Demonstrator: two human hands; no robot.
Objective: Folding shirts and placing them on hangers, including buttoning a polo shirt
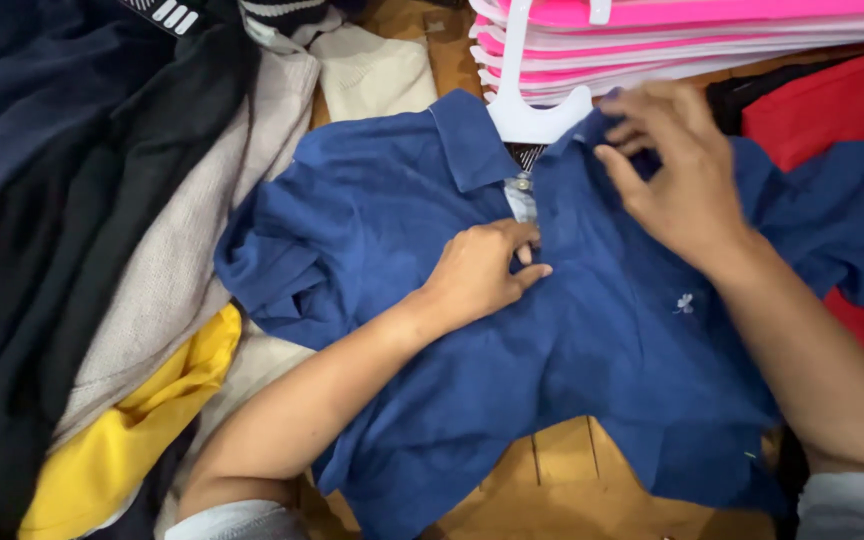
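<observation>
A blue polo shirt [592,340] lies spread on a wooden surface, with a white plastic hanger [527,115] inside its neck. My left hand [477,275] pinches the shirt's button placket just below the collar. My right hand [677,180] rests on the right side of the collar, fingers curled into the fabric. A small pale emblem [684,303] shows on the shirt's chest.
A stack of pink and white hangers [692,40] lies at the top right. Red cloth [832,100] sits under the shirt's right sleeve. Piled at left are dark garments [42,230], a beige knit [182,240] and a yellow garment [142,430]. Wooden planks [562,470] show below.
</observation>
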